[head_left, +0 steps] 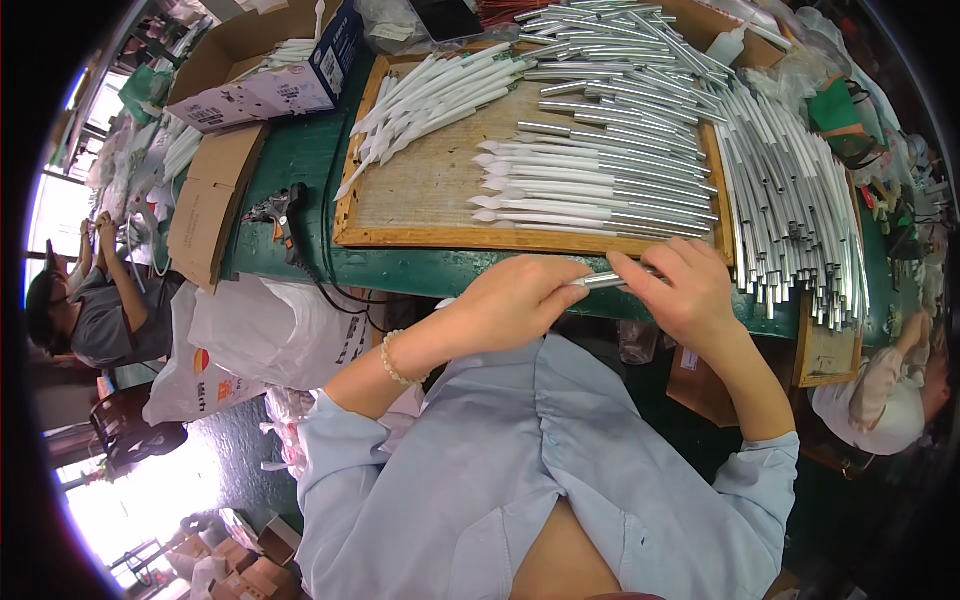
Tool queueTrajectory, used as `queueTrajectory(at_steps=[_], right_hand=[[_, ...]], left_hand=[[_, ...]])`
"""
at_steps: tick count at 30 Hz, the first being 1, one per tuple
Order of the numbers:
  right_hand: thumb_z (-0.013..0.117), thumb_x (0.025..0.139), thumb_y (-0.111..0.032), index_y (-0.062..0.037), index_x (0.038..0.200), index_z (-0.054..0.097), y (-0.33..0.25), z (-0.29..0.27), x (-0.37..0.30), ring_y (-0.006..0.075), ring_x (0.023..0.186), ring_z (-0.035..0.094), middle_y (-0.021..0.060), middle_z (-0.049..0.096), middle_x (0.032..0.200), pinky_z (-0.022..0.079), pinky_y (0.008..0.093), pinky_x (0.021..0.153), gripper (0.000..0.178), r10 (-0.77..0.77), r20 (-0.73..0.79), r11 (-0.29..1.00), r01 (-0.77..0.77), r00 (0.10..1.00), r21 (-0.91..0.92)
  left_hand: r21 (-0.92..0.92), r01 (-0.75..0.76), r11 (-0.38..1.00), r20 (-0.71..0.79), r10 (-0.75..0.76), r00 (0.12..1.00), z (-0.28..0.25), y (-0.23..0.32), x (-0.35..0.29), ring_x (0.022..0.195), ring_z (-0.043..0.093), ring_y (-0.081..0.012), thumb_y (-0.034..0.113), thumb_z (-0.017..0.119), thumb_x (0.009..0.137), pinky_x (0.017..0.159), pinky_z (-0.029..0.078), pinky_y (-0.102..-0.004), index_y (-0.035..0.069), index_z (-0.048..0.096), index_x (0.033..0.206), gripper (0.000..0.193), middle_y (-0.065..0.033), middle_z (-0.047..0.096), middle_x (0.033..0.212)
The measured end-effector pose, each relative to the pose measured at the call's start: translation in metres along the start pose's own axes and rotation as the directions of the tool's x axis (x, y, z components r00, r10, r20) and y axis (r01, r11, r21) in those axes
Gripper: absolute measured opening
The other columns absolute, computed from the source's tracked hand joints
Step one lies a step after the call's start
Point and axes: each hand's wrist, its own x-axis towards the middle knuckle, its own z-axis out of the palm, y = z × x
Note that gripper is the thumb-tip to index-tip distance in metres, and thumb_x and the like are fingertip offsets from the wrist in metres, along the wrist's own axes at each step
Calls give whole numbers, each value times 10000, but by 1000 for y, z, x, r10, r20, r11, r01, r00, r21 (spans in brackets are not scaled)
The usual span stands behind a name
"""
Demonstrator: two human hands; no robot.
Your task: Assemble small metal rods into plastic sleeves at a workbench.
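In front of my body, just off the near edge of the wood-framed tray, both hands grip one slim silver tube. My left hand pinches its left end; my right hand is wrapped round the other end, hiding it. On the tray, a row of white pointed pieces with silver tubes lies side by side, tips to the left. Loose white pointed sticks are heaped at its far left, and more silver tubes at the far right.
A dense pile of silver tubes lies right of the tray. To the left are a glue gun with a cable, a cardboard flap and an open box. A phone lies at the back. Other people sit at both sides.
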Motion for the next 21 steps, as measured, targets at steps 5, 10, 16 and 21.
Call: queueTrajectory(at_steps=[5, 10, 16, 21], right_hand=[[659, 599, -133, -143, 1000, 713, -5, -7, 0, 152, 662, 530, -10, 529, 784, 395, 294, 568, 405, -116, -136, 988, 99, 984, -120], [677, 673, -141, -118, 974, 716, -9, -9, -3, 179, 665, 576, 21, 577, 765, 433, 305, 572, 304, -40, -74, 994, 32, 996, -106], [717, 786, -195, -55, 979, 676, -7, -8, 0, 292, 655, 622, 104, 645, 749, 483, 350, 603, 241, 360, 294, 757, -462, 885, 463], [726, 787, -199, -59, 1060, 619, 4, -3, -14, 285, 677, 618, 116, 638, 777, 478, 345, 621, 325, 279, 337, 808, -410, 899, 423]], left_hand=[[-277, 254, 927, 230, -193, 954, -15, 3, 4, 686, 585, -317, 177, 593, 886, 611, 460, -339, 2, 633, 1025, 227, -144, 647, 816], [180, 109, 978, 51, -120, 991, -3, 2, -2, 642, 579, -302, 170, 635, 850, 550, 443, -329, 26, 638, 930, 164, -115, 635, 769], [551, -227, 803, -217, 400, 890, 10, -4, 5, 607, 583, -283, 191, 657, 807, 526, 447, -397, 73, 541, 742, 178, -88, 566, 639], [567, -263, 781, -147, 410, 900, 9, -3, 7, 628, 589, -274, 171, 650, 804, 539, 447, -391, 73, 565, 787, 131, -78, 573, 664]])
